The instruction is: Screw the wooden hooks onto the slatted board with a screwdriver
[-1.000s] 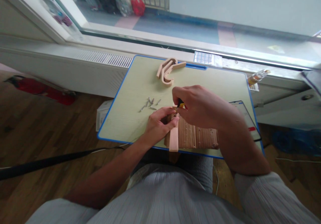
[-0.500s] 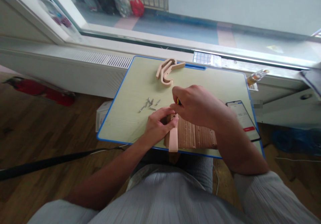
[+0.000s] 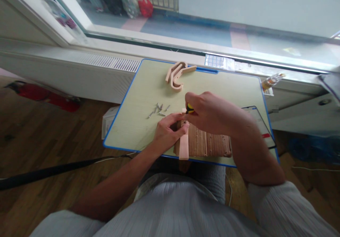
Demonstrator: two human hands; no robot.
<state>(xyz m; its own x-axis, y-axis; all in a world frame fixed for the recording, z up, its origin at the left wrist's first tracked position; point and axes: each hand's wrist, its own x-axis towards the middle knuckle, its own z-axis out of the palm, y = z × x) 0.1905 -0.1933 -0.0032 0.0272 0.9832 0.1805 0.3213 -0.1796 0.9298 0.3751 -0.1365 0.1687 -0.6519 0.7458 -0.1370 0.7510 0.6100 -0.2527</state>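
Observation:
A pale wooden strip [image 3: 183, 146] lies across the left end of a brown ridged block [image 3: 208, 143] at the table's near edge. My left hand [image 3: 168, 130] is closed on the strip's sides, thumb and fingers near a small dark screw [image 3: 185, 122]. My right hand [image 3: 212, 113] is wrapped round the yellow and black handle of a screwdriver [image 3: 189, 108], just above that spot; its tip is hidden. Several loose screws [image 3: 159, 108] lie left of the hands. Beyond them rest curved wooden pieces [image 3: 175, 79].
The small pale table [image 3: 130, 123] has a blue rim. A phone [image 3: 262, 129] lies at its right side, partly behind my right forearm. A radiator [image 3: 111, 61] and window stand behind, and a fire extinguisher [image 3: 47, 97] is on the floor at left.
My right hand has shifted slightly right and turned, so more of the screwdriver's yellow handle shows. My left hand stays on the wooden strip.

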